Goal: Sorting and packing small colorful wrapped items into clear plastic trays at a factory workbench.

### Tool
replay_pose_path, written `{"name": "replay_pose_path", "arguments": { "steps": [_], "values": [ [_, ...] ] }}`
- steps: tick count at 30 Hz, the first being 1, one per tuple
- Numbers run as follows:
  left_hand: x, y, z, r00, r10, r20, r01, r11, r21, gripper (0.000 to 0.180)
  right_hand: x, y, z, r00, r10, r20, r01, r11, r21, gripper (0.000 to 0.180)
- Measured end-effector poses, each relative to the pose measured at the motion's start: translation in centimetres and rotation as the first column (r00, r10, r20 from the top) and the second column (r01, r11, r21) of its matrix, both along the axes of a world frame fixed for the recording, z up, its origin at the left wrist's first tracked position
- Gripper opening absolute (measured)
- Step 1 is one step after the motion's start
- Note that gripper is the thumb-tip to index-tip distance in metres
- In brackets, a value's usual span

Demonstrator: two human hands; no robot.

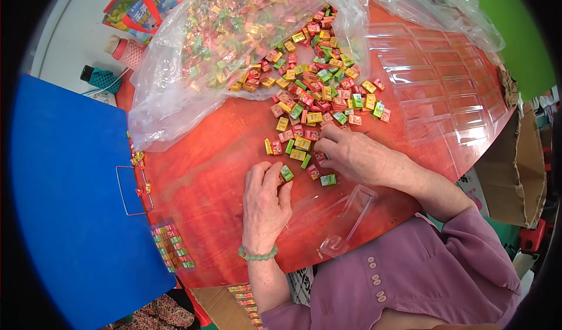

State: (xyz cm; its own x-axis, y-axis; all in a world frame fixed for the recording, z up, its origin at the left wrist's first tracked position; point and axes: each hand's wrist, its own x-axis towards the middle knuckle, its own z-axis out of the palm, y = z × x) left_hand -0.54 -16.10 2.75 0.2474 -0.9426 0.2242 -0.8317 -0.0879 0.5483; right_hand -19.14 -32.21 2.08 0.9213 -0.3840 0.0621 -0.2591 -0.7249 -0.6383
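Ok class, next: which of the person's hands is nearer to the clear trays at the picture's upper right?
Right. The right hand is among the small boxes, left of and below the clear trays; the left hand is farther left and lower.

A dusty purple blouse (345,283) with loose, elbow-length sleeves (483,236) falls in soft folds, and small, pale oval buttons (376,279) are sewn onto its front in three pairs. The left hand (264,204) and the right hand (360,154) are bare, and a snug bracelet (258,255) strung with round, pale green beads (264,255) sits just behind the left one.
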Motion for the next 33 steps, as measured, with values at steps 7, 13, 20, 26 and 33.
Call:
{"name": "replay_pose_path", "arguments": {
  "steps": [7, 13, 20, 26, 33],
  "values": [
    [0.7, 0.6, 0.6, 0.979, 0.030, -0.203, -0.005, 0.992, 0.124, 0.042, -0.1, 0.0, 1.1, 0.999, 0.049, 0.005, -0.050, 0.998, 0.041, 0.026],
    [0.9, 0.2, 0.1, 0.995, 0.002, -0.102, 0.004, 0.998, 0.056, 0.038, 0.2, 0.1, 0.4, 0.996, 0.083, 0.026, -0.082, 0.997, -0.014, 0.036],
    [0.4, 0.1, -0.2, 0.997, 0.017, -0.081, -0.013, 0.999, 0.045, 0.036, 0.8, 0.8, -0.2, 0.996, 0.087, 0.019, -0.084, 0.989, -0.125, 0.039],
    [0.2, 0.0, 0.2, 0.997, 0.009, -0.078, -0.006, 0.999, 0.050, 0.037, 0.9, 0.9, -0.1, 0.996, 0.068, 0.056, -0.061, 0.992, -0.109, 0.041],
    [0.0, -0.2, -0.1, 0.998, -0.001, -0.067, 0.002, 1.000, 0.024, 0.034, 1.5, 1.5, -0.1, 0.999, 0.020, 0.026, -0.016, 0.989, -0.145, 0.044]
  ]
}}
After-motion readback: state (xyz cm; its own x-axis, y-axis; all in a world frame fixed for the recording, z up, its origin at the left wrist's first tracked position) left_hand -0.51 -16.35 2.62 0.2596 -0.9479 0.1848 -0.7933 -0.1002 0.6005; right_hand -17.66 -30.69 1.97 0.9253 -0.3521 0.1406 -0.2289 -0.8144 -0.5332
